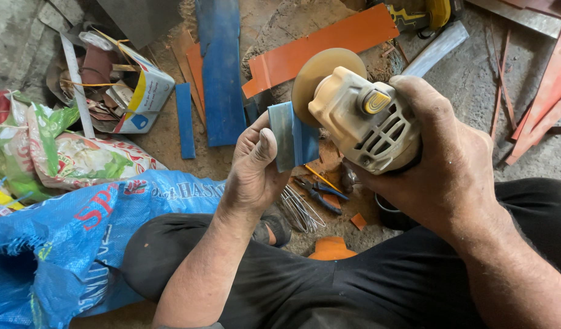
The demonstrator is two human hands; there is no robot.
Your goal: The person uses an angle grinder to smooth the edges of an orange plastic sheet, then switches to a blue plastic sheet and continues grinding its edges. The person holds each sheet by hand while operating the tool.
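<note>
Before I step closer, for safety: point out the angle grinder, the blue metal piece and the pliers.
angle grinder [359,119], head view, on its cream gear housing.
blue metal piece [292,141], head view, on its folded face.
pliers [317,194], head view, on the blue handles.

Dusty ground [463,85]; blue strips [220,67], orange strip [320,45], pliers [317,194], wire loops [300,210]
</note>
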